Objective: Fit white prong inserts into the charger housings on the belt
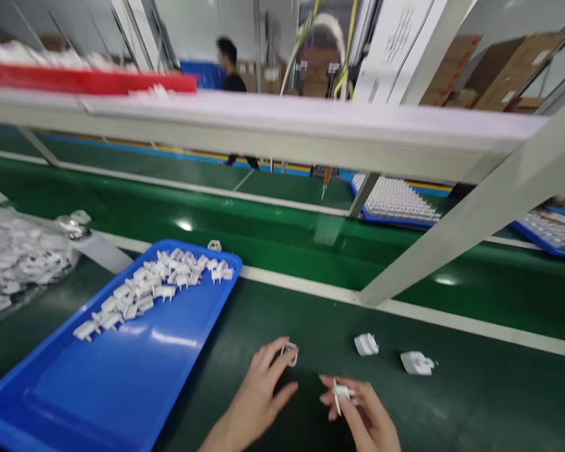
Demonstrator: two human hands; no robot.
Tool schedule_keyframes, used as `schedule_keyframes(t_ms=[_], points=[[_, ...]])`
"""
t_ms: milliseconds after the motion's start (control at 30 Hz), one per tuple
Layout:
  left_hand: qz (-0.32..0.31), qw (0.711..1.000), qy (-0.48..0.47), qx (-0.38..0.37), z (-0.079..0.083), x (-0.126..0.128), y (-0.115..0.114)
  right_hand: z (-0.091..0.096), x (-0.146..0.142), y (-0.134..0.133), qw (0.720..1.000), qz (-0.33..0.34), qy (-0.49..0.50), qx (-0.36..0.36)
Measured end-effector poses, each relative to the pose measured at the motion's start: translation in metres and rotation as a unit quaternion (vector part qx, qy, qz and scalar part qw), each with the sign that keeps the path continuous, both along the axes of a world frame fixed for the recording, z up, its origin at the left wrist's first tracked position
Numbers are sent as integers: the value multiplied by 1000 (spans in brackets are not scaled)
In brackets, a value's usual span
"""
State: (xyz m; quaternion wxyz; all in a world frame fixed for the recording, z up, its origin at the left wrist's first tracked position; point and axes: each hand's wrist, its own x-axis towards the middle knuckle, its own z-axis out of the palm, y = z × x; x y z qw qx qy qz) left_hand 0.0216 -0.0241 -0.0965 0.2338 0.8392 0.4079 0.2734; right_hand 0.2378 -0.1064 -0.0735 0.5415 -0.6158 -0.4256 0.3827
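Toward five o'clock, pinched in the right hand [370, 411]: one white plug part [341, 392] — liable to drop from so slight a hold. At six, touched by fingers of the left hand [258, 389], thumb apart: one white frame [295, 354]; cannot tell if gripped, so might slip. Toward four: two white pieces [366, 344]. At eight: one near blue tray [122, 376] — plugs [144, 289] too crowded to count.

At six o'clock, the person's left hand [261, 392] touches a small white frame [296, 356] with its fingertips, thumb apart. At five o'clock, the right hand [370, 414] pinches a white plug piece [343, 392]. Between four and five, two white pieces [417, 363] lie on the green bench [475, 395]. At eight o'clock, a blue tray [117, 383] holds white plug parts [144, 285].
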Motion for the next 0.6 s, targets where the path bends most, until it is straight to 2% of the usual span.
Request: schedule_keyframes(t_ms=[67, 167, 233, 367, 433, 600], points=[[3, 1000, -25, -10, -2, 1, 2, 13, -1, 4, 1000, 21, -3, 4], [24, 998, -64, -10, -1, 2, 3, 20, -6, 16, 999, 12, 31, -20], [28, 997, -77, -13, 0, 3, 3, 19, -11, 22, 992, 4, 113, -59], [34, 994, -95, -30, -2, 2, 1, 18, -22, 29, 954, 27, 278, -105], [37, 994, -101, -33, -3, 2, 2, 18, -28, 32, 948, 34, 297, -111], [9, 995, -95, -9, -2, 0, 6, 15, -37, 41, 956, 35, 270, -113]])
